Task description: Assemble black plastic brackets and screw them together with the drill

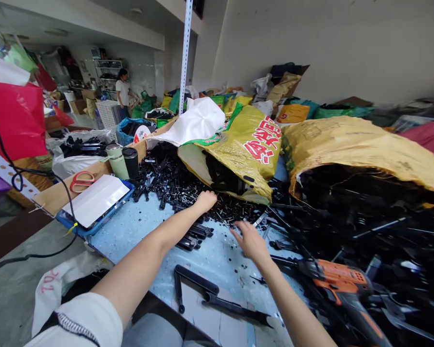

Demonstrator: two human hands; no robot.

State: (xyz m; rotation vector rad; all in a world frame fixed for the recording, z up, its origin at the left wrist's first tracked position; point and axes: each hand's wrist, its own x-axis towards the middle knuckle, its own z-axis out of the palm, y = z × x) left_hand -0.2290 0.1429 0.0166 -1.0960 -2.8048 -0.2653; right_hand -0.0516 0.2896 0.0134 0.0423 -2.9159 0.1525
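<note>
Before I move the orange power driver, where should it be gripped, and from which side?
Grip the dark handle of the orange power driver, probably best with the right hand coming from the near side. The handle slants toward the bottom of the view, right of the right forearm, while the slim front end points left and offers less to hold.

A pale-blue flat bench (144, 217) carries a blue plastic tray (110, 213) at left, scattered slim silver screws (222, 208) far, and a jointed black bar (198, 280) near.
</note>
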